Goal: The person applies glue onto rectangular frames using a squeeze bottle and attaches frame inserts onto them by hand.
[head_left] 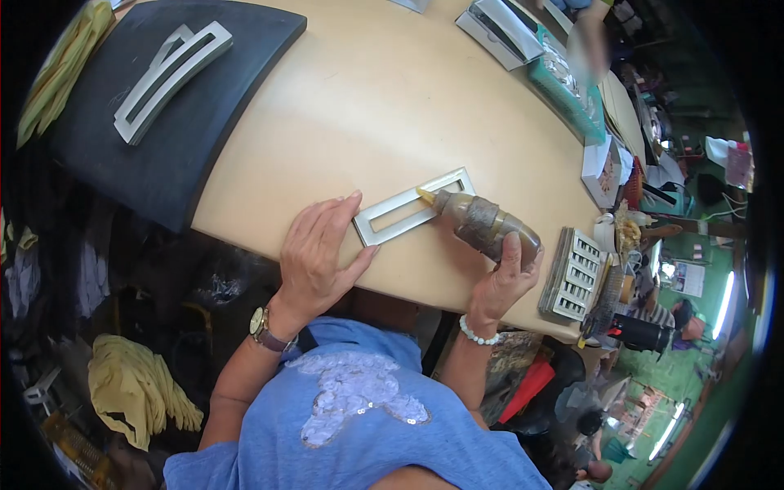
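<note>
A pale rectangular frame (pixel 400 193) with a long slot lies slantwise near the table's front edge. My left hand (pixel 318 253) rests at its left end, fingers apart, with the fingertips and thumb on either side of the corner. Held in my right hand (pixel 506 282) is a brown squeeze bottle (pixel 482 224) wrapped round its middle. The bottle is tilted, and its yellow nozzle (pixel 426 195) points left over the upper long side of the frame. Whether the tip touches the frame I cannot tell.
A dark board (pixel 163 82) at the upper left carries stacked slotted frames (pixel 173 82). At the back right are a green basket (pixel 572 98) and boxes. A stack of slotted plates (pixel 574 278) stands by the right edge. Another person's arm (pixel 590 41) shows at the upper right.
</note>
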